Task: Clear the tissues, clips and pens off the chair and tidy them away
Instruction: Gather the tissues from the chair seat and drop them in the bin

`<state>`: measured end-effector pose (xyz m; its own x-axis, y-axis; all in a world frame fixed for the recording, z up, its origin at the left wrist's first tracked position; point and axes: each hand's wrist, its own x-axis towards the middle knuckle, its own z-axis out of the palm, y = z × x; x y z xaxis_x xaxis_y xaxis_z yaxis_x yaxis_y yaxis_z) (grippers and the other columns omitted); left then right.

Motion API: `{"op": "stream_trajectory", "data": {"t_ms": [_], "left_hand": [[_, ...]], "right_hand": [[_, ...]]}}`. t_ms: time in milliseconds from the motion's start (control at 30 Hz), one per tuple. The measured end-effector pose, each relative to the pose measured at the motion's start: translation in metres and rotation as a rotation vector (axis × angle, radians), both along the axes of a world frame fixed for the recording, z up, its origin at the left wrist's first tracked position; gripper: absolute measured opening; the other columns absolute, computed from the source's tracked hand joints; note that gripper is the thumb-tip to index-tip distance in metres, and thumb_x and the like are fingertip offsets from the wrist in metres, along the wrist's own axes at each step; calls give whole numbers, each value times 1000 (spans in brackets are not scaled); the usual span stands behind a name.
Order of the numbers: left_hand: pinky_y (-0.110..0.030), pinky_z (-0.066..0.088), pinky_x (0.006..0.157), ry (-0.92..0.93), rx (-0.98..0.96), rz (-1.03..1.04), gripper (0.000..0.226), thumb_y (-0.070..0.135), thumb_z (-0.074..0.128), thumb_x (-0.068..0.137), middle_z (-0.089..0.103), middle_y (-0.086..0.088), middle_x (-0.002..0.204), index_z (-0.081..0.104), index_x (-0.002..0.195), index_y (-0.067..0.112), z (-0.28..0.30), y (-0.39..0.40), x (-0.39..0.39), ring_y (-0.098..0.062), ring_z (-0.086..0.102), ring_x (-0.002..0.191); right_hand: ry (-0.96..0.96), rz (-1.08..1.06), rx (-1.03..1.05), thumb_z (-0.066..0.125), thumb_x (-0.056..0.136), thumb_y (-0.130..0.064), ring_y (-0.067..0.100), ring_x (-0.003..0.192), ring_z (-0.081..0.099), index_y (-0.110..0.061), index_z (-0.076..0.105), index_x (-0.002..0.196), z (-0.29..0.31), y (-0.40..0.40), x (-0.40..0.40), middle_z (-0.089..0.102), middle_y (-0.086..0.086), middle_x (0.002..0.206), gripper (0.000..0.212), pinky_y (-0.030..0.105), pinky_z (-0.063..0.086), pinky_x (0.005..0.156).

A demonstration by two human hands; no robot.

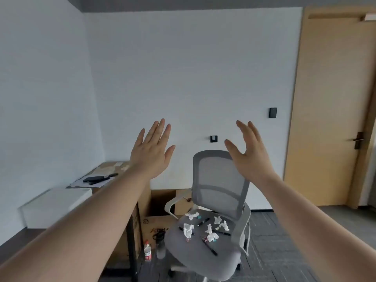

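Two bare hands are raised in front of the white wall, both empty and spread wide: the left hand [151,149] shows its back with fingers fanned upward, and the right hand [247,151] is turned partly edge-on, thumb out, fingers straight. Neither touches anything. Well below them stands the grey mesh-backed office chair [205,259] with white armrests. Its padded seat is littered with crumpled white tissues [188,230], several black pens [203,222], and small coloured clips [199,217], one teal near the back, others pinkish near the middle, too small to make out clearly. Left of the chair sits an open brown cardboard box [160,202], with a plastic bottle with a red label [147,251] on the dark floor beside it. Further left, a wooden-topped desk [112,168] carries a dark flat object on papers. A pale wooden door [325,108] is at the right.
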<state>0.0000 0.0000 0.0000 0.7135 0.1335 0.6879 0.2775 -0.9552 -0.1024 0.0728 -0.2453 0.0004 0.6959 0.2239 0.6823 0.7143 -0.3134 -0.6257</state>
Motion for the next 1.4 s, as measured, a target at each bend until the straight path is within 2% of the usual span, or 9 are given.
{"op": "stream_trajectory", "data": {"t_ms": [67, 233, 433, 633, 800, 867, 1000, 1267, 1400], "left_hand": [[-39, -2, 121, 84, 3, 24, 57, 45, 15, 100, -11, 4, 161, -2, 151, 27, -21, 17, 23, -13, -9, 148], [-42, 1, 121, 262, -27, 12, 55, 44, 16, 100, -9, 2, 161, 3, 151, 29, -89, 80, 100, -16, -7, 149], [-44, 5, 121, 478, -117, -57, 53, 42, 19, 101, -6, 3, 162, 8, 151, 29, -169, 141, 203, -16, -3, 149], [-45, 22, 116, 651, -158, -89, 53, 43, 22, 100, 9, -1, 161, 14, 150, 28, -243, 154, 295, -21, 12, 147], [-44, 45, 94, 738, -168, -104, 51, 42, 30, 98, 32, -3, 147, 23, 146, 28, -304, 150, 376, -28, 37, 131], [-43, 46, 90, 770, -180, -101, 50, 42, 34, 97, 36, -2, 144, 26, 145, 27, -327, 150, 404, -29, 41, 129], [-43, 44, 94, 838, -155, -97, 50, 40, 38, 97, 42, -1, 141, 32, 144, 26, -375, 147, 455, -25, 45, 127], [-44, 46, 91, 1066, -331, -73, 41, 35, 39, 97, 39, -2, 139, 39, 136, 23, -474, 152, 516, -25, 40, 128], [-44, 45, 88, 1147, -442, -3, 37, 33, 40, 97, 37, -1, 139, 42, 133, 27, -521, 166, 542, -27, 37, 128]], "right_hand": [[57, -39, -136, 53, 93, -40, 19, 147, 19, -35, 23, 147, -23, 19, 24, 8, -4, 161, 62, 42, 31, 113], [187, -113, -417, 49, 94, -43, 16, 149, 4, -33, 18, 149, -98, 65, 105, 7, -3, 162, 64, 43, 19, 119], [394, -182, -579, 48, 95, -37, 21, 148, 11, -31, 19, 149, -172, 110, 190, 9, 2, 161, 61, 45, 22, 117], [501, -205, -712, 48, 94, -39, 21, 148, 12, -29, 20, 149, -241, 132, 275, 12, 1, 160, 62, 49, 26, 115], [609, -169, -734, 47, 95, -37, 23, 145, 19, -26, 23, 147, -308, 141, 366, 23, 2, 156, 59, 47, 33, 110], [648, -143, -749, 47, 95, -35, 22, 142, 24, -26, 26, 146, -338, 145, 404, 29, 1, 153, 56, 47, 38, 106], [757, -109, -813, 45, 95, -31, 24, 137, 31, -25, 28, 145, -399, 151, 464, 35, 3, 147, 53, 45, 42, 102], [927, -71, -957, 45, 94, -30, 29, 134, 34, -25, 29, 144, -496, 166, 535, 39, 7, 145, 52, 44, 39, 101], [983, -96, -1020, 44, 95, -29, 33, 127, 42, -26, 27, 144, -540, 173, 561, 41, 8, 141, 52, 42, 43, 94]]}}
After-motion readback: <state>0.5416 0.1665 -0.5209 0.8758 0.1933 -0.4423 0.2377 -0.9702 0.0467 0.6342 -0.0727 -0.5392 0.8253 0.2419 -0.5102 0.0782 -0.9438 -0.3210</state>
